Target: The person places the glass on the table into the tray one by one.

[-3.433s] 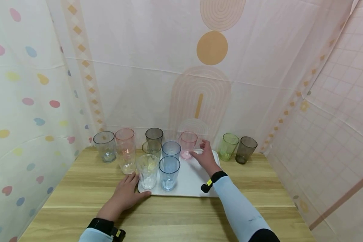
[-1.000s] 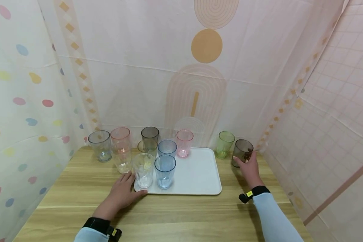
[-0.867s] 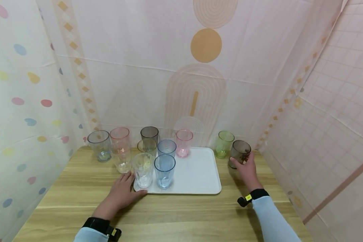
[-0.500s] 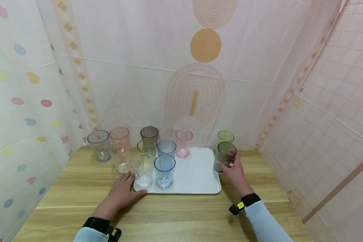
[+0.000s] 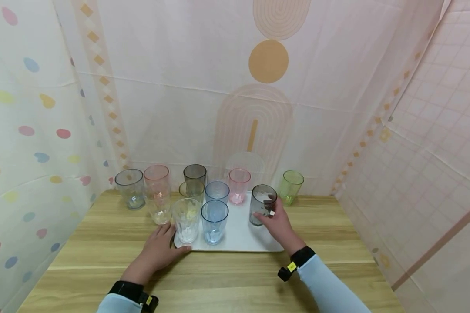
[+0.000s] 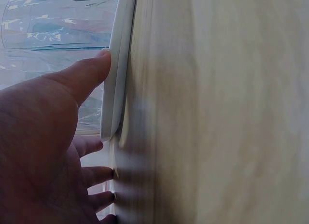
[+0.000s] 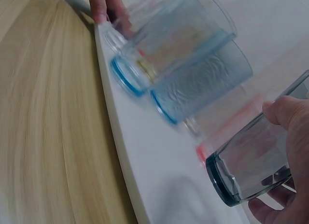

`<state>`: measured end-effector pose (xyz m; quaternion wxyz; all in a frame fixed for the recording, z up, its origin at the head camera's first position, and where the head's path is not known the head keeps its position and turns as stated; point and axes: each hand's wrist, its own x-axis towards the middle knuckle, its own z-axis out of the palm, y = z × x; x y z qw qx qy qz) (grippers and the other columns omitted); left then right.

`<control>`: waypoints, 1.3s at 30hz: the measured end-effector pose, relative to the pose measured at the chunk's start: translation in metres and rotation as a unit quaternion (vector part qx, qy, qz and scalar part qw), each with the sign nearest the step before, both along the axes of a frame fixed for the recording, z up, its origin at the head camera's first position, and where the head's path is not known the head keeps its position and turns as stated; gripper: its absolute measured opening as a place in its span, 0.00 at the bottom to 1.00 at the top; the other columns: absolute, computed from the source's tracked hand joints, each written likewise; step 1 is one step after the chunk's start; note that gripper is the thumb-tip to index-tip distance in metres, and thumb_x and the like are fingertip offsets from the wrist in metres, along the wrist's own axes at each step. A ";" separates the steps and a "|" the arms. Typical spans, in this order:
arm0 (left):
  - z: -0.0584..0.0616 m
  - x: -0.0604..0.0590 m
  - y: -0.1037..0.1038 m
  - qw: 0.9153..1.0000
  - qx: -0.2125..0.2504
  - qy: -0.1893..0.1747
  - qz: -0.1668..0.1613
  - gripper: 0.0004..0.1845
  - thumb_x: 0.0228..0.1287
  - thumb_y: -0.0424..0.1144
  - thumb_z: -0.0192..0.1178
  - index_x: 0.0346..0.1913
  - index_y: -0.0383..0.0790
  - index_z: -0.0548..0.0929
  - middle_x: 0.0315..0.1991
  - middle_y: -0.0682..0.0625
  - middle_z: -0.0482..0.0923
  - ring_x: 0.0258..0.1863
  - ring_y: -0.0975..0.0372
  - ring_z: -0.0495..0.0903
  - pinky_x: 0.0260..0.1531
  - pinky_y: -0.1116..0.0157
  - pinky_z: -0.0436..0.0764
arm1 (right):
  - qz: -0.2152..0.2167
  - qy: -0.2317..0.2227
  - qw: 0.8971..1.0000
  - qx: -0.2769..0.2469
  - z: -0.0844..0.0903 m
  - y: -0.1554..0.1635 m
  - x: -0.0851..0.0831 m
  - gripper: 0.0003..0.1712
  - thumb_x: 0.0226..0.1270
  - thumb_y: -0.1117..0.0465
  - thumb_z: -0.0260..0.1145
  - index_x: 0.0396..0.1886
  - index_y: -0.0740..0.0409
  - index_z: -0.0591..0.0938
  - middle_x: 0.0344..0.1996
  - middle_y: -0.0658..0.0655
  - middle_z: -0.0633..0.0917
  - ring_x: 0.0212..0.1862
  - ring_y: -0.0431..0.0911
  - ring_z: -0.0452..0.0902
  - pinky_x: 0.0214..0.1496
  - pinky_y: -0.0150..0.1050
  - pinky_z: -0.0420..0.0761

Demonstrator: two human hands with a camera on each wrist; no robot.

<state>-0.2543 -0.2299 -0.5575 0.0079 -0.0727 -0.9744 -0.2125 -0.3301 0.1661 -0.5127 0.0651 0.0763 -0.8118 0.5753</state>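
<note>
Cloth (image 5: 172, 121) hangs on three sides, with coloured dots on the left, arches and an orange disc in the middle, and a faint grid on the right. Below it spreads the wooden table (image 5: 227, 280), its planks pale and streaked. White and shallow, the tray (image 5: 239, 234) lies flat on the wood with glasses over its left half and back.

Two blue sleeves (image 5: 329, 282) reach in from the near side. The left hand (image 5: 158, 250) rests at the tray's near left corner, fingers relaxed and spread apart, thumb touching the rim. The right hand (image 5: 279, 224) is clamped round a grey glass (image 5: 258, 206), thumb on one side and fingers on the other; it holds that glass mouth up over the right half of the tray. Whether the base touches the tray, I cannot tell for sure.

Near the left hand, a clear glass (image 5: 186, 226) stands beside a blue glass (image 5: 214, 219), with a second blue glass (image 5: 217, 190) behind. A pink glass (image 5: 240, 184) stands further back, and a green glass (image 5: 291, 187) just beyond the tray's right back corner. Smallest are the yellow tags (image 5: 291, 266) on the black wrist straps (image 5: 302, 257).
</note>
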 end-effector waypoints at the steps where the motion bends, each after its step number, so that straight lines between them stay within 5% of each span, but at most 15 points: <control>1: -0.001 0.000 0.000 1.000 0.002 -0.002 0.001 0.62 0.67 0.74 0.69 0.80 0.20 0.67 0.81 0.20 0.58 0.81 0.24 0.55 0.78 0.27 0.57 | 0.004 -0.001 1.000 0.001 0.000 -0.004 -0.001 0.46 0.70 0.58 0.83 0.78 0.59 0.66 0.69 0.66 0.80 0.72 0.62 0.76 0.72 0.59 0.81; 24: 0.003 0.003 0.002 1.000 0.001 -0.004 0.002 0.61 0.66 0.74 0.70 0.79 0.22 0.69 0.81 0.20 0.59 0.81 0.25 0.56 0.77 0.26 0.60 | 0.036 0.013 0.999 0.006 -0.008 -0.052 -0.028 0.47 0.70 0.59 0.82 0.78 0.64 0.64 0.71 0.69 0.78 0.72 0.63 0.75 0.73 0.62 0.80; 39: 0.004 0.004 0.003 1.000 0.003 0.004 0.003 0.61 0.66 0.73 0.70 0.79 0.21 0.69 0.81 0.20 0.59 0.80 0.24 0.57 0.77 0.26 0.60 | 0.046 -0.004 0.999 0.022 -0.020 -0.060 -0.028 0.48 0.70 0.59 0.82 0.80 0.63 0.64 0.73 0.68 0.77 0.74 0.63 0.75 0.75 0.62 0.78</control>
